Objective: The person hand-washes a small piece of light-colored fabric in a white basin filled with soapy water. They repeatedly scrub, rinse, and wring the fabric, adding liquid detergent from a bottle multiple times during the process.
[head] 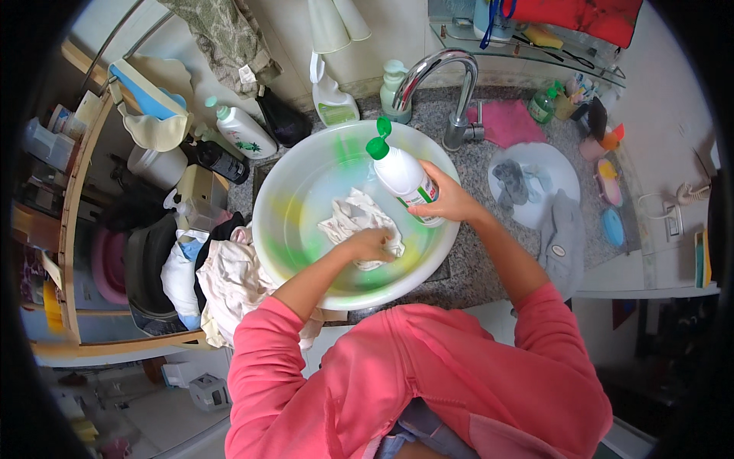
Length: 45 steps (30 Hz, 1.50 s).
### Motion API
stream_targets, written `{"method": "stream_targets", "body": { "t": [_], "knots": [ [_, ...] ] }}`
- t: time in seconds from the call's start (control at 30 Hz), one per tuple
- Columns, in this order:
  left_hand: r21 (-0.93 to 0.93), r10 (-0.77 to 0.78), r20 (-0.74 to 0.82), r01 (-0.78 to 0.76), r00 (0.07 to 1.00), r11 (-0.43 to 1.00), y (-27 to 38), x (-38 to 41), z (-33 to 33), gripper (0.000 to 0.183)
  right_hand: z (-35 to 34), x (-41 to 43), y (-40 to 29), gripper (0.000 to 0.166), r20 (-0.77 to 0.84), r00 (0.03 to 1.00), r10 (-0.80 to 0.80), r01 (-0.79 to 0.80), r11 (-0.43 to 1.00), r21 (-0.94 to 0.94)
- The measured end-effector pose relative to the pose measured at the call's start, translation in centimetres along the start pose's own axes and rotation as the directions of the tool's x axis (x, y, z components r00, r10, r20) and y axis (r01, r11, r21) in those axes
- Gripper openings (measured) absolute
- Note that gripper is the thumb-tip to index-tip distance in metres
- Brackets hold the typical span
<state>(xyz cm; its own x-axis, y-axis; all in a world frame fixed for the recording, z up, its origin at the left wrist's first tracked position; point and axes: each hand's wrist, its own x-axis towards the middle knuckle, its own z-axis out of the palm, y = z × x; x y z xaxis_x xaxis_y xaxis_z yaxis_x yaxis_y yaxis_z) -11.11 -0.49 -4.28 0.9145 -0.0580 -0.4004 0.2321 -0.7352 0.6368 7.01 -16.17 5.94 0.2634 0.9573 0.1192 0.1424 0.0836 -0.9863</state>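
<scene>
A large white plastic basin [355, 299] with green and yellow patches stands on the granite counter, with water in it. My right hand [450, 195] grips a white detergent bottle [401, 175] over the basin's right side; its green flip cap [378, 147] is up and the bottle leans to the left. Inside the basin lies a wet white cloth [358, 218], crumpled. My left hand [370, 244] is on the cloth's lower part, and its fingertips are partly hidden, so whether it grips the fabric cannot be told.
Behind the basin rises a chrome faucet [459, 74]. A smaller white basin [527, 212] at the right holds grey cloths. Light-coloured clothes [229, 281] are heaped at the left. Several bottles, including a white pump bottle [246, 133], line the back. A glass shelf [533, 54] hangs upper right.
</scene>
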Motion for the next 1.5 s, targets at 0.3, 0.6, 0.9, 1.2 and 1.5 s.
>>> {"method": "stream_targets", "body": {
  "t": [0.3, 0.6, 0.9, 1.2, 1.5],
  "knots": [
    [0.069, -0.182, 0.103, 0.175, 0.978, 0.982, 0.3, 0.1, 0.5, 0.062, 0.0, 0.4, -0.9, 0.085, -0.015, 1.000, -0.013, 0.013, 1.000, 0.012],
    [-0.982, -0.231, -0.134, -0.160, 0.964, -0.100, -0.7, -9.4, -8.2, 0.052, 0.2, 1.1, -0.7, 0.083, 0.049, 0.999, -0.005, 0.009, 0.996, -0.083],
    [-0.780, -0.329, -0.443, -0.539, 0.834, -0.317, -0.9, -11.2, -6.3, 0.060, 2.0, 2.8, 2.0, 0.079, 0.185, 0.983, 0.007, 0.056, 0.940, -0.337],
    [-0.779, -0.350, -0.500, -0.588, 0.792, -0.219, 0.8, -12.1, -6.1, 0.060, 2.4, 3.9, 0.8, 0.067, 0.240, 0.971, -0.021, 0.172, 0.757, -0.630],
    [-0.834, -0.337, -0.458, -0.529, 0.822, -0.156, 0.6, -12.1, -6.1, 0.060, 1.5, 4.1, -0.4, 0.069, 0.282, 0.959, -0.017, 0.234, 0.605, -0.761]
  ]
}}
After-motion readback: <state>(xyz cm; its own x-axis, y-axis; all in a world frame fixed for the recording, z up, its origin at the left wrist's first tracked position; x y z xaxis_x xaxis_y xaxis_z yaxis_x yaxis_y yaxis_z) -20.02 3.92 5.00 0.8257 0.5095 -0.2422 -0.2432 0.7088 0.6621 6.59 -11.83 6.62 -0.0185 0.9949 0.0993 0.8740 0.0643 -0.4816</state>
